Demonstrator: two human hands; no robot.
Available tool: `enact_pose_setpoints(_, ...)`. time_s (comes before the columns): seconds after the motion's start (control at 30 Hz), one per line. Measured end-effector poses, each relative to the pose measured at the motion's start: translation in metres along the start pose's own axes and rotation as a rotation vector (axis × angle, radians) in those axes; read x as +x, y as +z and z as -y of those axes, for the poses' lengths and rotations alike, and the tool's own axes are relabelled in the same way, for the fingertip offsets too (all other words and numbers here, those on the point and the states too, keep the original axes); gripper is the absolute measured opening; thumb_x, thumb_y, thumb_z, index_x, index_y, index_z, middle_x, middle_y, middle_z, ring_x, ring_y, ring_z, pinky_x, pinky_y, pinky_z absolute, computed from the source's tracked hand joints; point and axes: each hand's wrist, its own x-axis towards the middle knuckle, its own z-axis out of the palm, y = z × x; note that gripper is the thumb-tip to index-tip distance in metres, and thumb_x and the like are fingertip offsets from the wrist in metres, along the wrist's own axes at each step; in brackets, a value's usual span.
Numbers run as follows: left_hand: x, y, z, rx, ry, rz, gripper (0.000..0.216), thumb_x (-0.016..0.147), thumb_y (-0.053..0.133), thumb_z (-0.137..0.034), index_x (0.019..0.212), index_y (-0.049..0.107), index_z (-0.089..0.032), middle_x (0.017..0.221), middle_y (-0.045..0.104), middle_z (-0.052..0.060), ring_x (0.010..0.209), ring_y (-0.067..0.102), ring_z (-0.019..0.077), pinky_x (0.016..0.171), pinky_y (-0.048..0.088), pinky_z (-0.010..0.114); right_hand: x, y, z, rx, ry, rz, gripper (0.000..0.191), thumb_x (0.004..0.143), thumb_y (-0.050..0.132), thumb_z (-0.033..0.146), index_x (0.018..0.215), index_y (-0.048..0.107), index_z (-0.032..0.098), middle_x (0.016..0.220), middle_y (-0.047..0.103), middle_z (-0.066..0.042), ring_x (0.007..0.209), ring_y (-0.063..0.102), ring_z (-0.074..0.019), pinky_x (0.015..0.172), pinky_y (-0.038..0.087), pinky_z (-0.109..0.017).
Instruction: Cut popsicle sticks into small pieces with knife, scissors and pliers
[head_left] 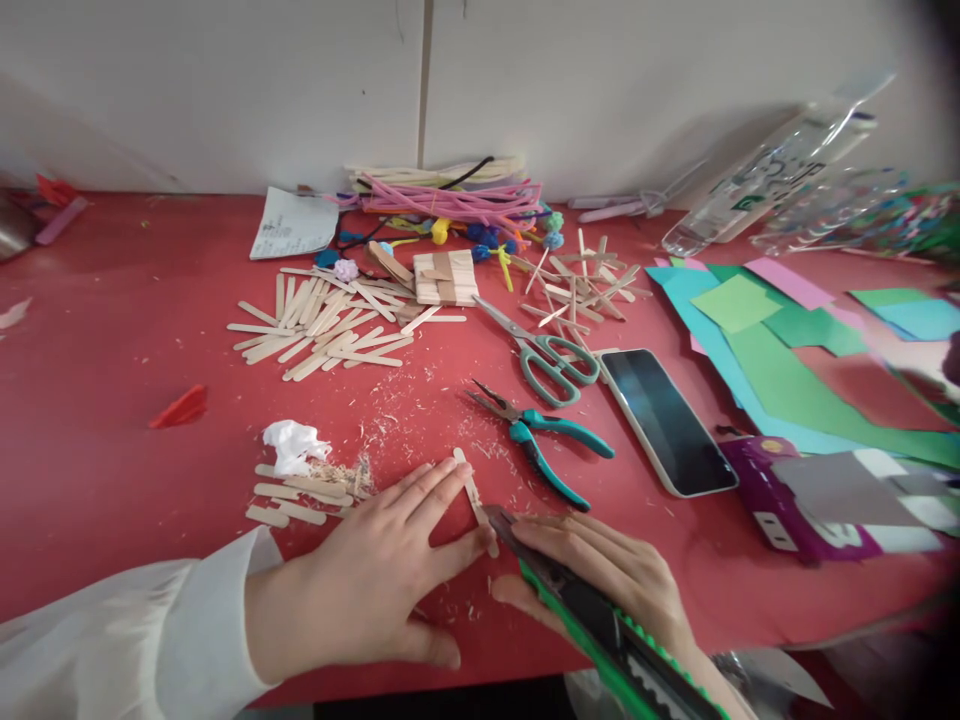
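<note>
My left hand [382,560] lies with fingers spread, palm down on the red table. Its fingertips press a wooden craft stick [472,488] against the surface. A green and black utility knife [592,610] is in the closed grip of my right hand [615,560]. The knife's blade end meets the stick near its lower end, beside my left index finger or thumb. Cut stick pieces [300,490], a crumpled white tissue [292,445] and wood shavings lie just beyond my left hand. Teal-handled pliers [551,445] rest beyond my right hand.
Scissors [555,365] and a phone [670,420] lie right of centre. Loose craft sticks [322,325], a bundle of sticks [445,278] and pink pipe cleaners [450,198] sit farther back. Coloured paper [780,360], a purple packet [802,500] and a plastic bottle [765,175] occupy the right.
</note>
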Motion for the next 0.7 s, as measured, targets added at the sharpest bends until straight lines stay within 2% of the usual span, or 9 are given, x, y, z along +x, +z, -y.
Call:
enact_pose_setpoints(0.23, 0.0018, -0.0018, -0.0018, 0.044, -0.019, 0.042, 0.092, 0.063, 0.071, -0.063, 0.138, 0.039, -0.022, 0.151, 0.015, 0.025, 0.135, 0.021, 0.0426, 0.1, 0.035, 0.056, -0.0038, 0.003, 0.0012, -0.073, -0.017, 0.04, 0.015, 0.08, 0.06, 0.017, 0.095, 0.061, 0.02, 0.07, 0.067, -0.002, 0.055, 0.062, -0.0129, 0.051, 0.05, -0.022)
enact_pose_setpoints(0.4, 0.0004, -0.0013, -0.0031, 0.043, -0.031, 0.048, 0.091, 0.063, 0.071, -0.062, 0.138, 0.039, -0.024, 0.151, 0.015, 0.023, 0.135, 0.021, 0.0423, 0.101, 0.035, 0.056, -0.0038, 0.0062, 0.003, -0.091, -0.05, 0.019, 0.023, 0.079, 0.052, 0.009, 0.097, 0.061, 0.02, 0.076, 0.069, -0.004, 0.061, 0.065, -0.0136, 0.055, 0.052, -0.022)
enact_pose_setpoints(0.7, 0.0007, 0.001, -0.0011, 0.001, -0.025, 0.014, 0.09, 0.063, 0.073, -0.06, 0.137, 0.04, -0.021, 0.153, 0.011, 0.021, 0.137, 0.018, 0.0412, 0.103, 0.032, 0.056, -0.006, 0.0065, 0.0024, -0.066, -0.044, 0.019, 0.027, 0.079, 0.053, 0.009, 0.102, 0.061, 0.02, 0.079, 0.071, -0.005, 0.064, 0.068, -0.0157, 0.056, 0.055, -0.024)
